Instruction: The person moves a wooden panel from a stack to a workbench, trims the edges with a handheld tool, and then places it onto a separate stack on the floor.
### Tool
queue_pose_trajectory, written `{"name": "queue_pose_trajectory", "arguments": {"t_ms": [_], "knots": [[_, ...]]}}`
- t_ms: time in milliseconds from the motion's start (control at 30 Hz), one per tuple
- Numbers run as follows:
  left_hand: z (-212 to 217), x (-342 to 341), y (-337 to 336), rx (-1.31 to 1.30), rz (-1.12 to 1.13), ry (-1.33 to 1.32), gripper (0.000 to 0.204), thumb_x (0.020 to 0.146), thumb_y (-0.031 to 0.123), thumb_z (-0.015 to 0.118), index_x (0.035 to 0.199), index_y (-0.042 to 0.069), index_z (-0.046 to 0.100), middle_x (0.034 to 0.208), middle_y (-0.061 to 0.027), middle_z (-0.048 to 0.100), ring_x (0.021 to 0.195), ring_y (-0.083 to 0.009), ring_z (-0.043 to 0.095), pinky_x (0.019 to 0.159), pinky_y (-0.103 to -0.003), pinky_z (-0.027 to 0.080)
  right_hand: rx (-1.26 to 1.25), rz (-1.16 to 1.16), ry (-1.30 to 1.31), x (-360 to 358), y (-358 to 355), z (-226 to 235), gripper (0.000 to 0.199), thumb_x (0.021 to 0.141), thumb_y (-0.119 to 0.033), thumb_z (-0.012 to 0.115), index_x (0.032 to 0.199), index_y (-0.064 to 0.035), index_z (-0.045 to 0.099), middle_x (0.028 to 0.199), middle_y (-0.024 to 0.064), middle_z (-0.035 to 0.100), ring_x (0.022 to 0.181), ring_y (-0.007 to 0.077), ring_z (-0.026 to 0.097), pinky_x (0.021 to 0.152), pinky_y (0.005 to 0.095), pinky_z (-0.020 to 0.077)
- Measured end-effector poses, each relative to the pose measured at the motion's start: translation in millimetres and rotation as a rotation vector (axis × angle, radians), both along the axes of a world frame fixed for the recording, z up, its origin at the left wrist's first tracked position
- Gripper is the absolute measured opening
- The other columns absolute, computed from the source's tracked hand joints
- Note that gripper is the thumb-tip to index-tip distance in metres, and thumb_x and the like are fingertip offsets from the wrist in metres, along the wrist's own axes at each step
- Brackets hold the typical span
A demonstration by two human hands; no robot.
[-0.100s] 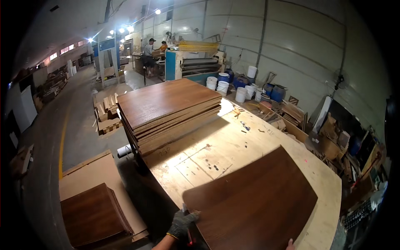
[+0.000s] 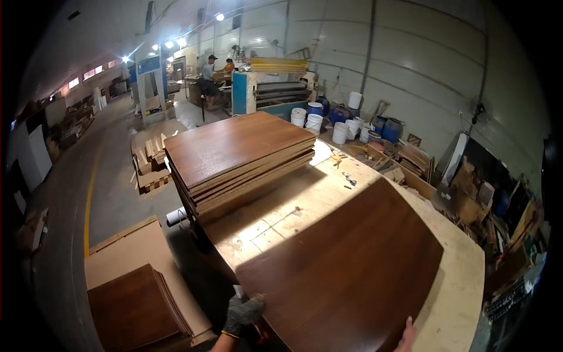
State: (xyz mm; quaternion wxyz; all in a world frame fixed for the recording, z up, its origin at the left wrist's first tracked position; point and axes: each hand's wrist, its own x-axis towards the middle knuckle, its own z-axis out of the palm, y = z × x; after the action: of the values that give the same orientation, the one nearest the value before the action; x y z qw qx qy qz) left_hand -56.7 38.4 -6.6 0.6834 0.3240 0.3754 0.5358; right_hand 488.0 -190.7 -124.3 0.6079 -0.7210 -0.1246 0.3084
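A dark brown wood-grain panel (image 2: 352, 264) lies slanted over the near half of a pale plywood table (image 2: 454, 276). At its left edge my left hand (image 2: 244, 312), in a dark grey glove, is closed on the panel's near-left side. A small pale piece juts up beside that hand, and something red shows below it; I cannot make out either. Bare-fingered, my right hand (image 2: 406, 335) holds the panel's near-right edge, most of it cut off by the lower rim. Beyond stands a stack of similar brown panels (image 2: 240, 144) on the table's far-left part.
To the left, a low pile of brown panels (image 2: 138, 305) rests on a tan board (image 2: 117, 256). White buckets (image 2: 339, 134) and blue drums (image 2: 392, 130) line the wall. Wood scraps (image 2: 413, 161) lie right of the table. Two people (image 2: 209, 76) stand by a roller machine (image 2: 281, 91).
The brown panel has shifted left and away from me, covering more of the table. My left hand has moved left with it, and more of my right hand shows.
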Motion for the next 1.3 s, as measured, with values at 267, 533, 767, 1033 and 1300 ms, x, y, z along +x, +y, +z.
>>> {"name": "queue_pose_trajectory", "arguments": {"t_ms": [267, 533, 767, 1033, 1300], "knots": [[25.6, -143.1, 141.9, 0.247, 0.478, 0.113, 0.023, 0.082, 0.004, 0.062, 0.104, 0.000, 0.058, 0.087, -0.0008, 0.059, 0.076, -0.0116, 0.055, 0.067, -0.026, 0.047, 0.284, 0.085, -0.173, -179.3, 328.5, 140.6, 0.048, 0.087, -0.025, 0.062, 0.119, 0.0084, 0.052, 0.115, 0.0133, 0.059, 0.105, 0.0224, 0.055, 0.093, 0.0348, 0.0418], [27.5, -288.8, 372.2, 0.287, 0.615, 0.404, 0.042, 0.084, 0.019, 0.064, 0.114, -0.006, 0.049, 0.107, -0.0121, 0.057, 0.090, -0.0194, 0.054, 0.079, -0.032, 0.046, -0.186, 0.349, -0.059, -369.2, 612.6, 164.1, 0.073, 0.081, -0.042, 0.066, 0.130, 0.0058, 0.040, 0.126, 0.0250, 0.050, 0.116, 0.0369, 0.049, 0.088, 0.0518, 0.0436], [14.3, -294.7, 374.0, 0.390, 0.594, 0.482, 0.060, 0.082, 0.011, 0.064, 0.134, -0.005, 0.037, 0.128, -0.0183, 0.048, 0.111, -0.0236, 0.050, 0.096, -0.032, 0.039, 0.122, 0.175, -0.175, -503.0, 686.0, 146.5, 0.068, 0.082, -0.029, 0.066, 0.130, 0.0090, 0.037, 0.125, 0.0235, 0.051, 0.111, 0.0299, 0.053, 0.091, 0.0389, 0.0421], [11.4, -310.7, 485.9, 0.355, 0.622, 0.337, 0.037, 0.084, 0.017, 0.065, 0.109, -0.008, 0.055, 0.095, -0.0086, 0.060, 0.074, -0.0175, 0.055, 0.069, -0.029, 0.048, 0.236, 0.174, -0.349, -546.4, 752.7, 139.6, 0.091, 0.081, -0.027, 0.060, 0.143, 0.0043, 0.001, 0.149, 0.0269, 0.008, 0.139, 0.0350, 0.010, 0.113, 0.0379, 0.0121], [13.0, -295.7, 526.7, 0.431, 0.565, 0.356, 0.045, 0.087, 0.017, 0.060, 0.122, -0.009, 0.048, 0.107, -0.0147, 0.059, 0.085, -0.0213, 0.058, 0.076, -0.032, 0.049, 0.080, 0.096, -0.417, -550.3, 764.6, 149.2, 0.085, 0.083, -0.031, 0.055, 0.146, -0.0044, 0.004, 0.149, 0.0245, 0.011, 0.139, 0.0359, 0.010, 0.113, 0.0412, 0.0143]]}}
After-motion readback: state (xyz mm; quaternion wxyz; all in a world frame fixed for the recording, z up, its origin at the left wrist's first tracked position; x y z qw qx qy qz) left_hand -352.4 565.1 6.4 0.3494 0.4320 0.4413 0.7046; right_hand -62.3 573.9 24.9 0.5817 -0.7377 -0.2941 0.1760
